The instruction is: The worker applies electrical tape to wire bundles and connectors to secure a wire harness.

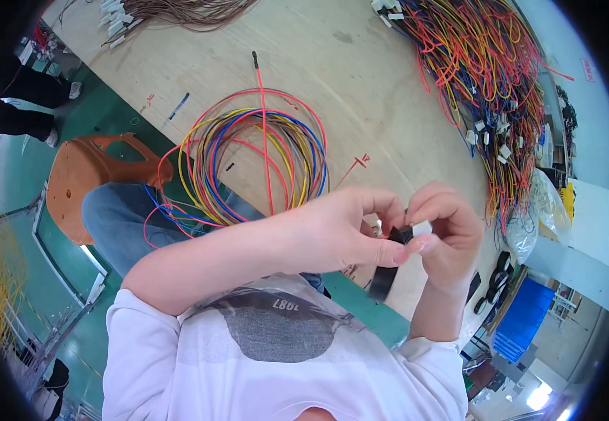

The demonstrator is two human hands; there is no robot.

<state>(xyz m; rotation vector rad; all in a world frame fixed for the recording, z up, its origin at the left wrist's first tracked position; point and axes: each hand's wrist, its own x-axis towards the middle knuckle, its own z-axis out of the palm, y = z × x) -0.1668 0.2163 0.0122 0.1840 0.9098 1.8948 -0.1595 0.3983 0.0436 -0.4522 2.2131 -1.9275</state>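
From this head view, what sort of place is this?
Probably a wire-harness assembly workshop: a coil of coloured wires on a wooden workbench, a large wire bundle with connectors, and black tape in both hands.

Scene is evenly and brightly lit; only soft shadows are cast on the desk point(332, 77). Glare is seen at lower right. Strong fisheye bending and a black vignette are noted at the rim. Focus is sharp centrally.

A wire coil point(255, 165) lies on the worktop point(360, 77) beyond both hands; a wire bundle point(486, 77) lies right; a stool point(90, 175) stands left.
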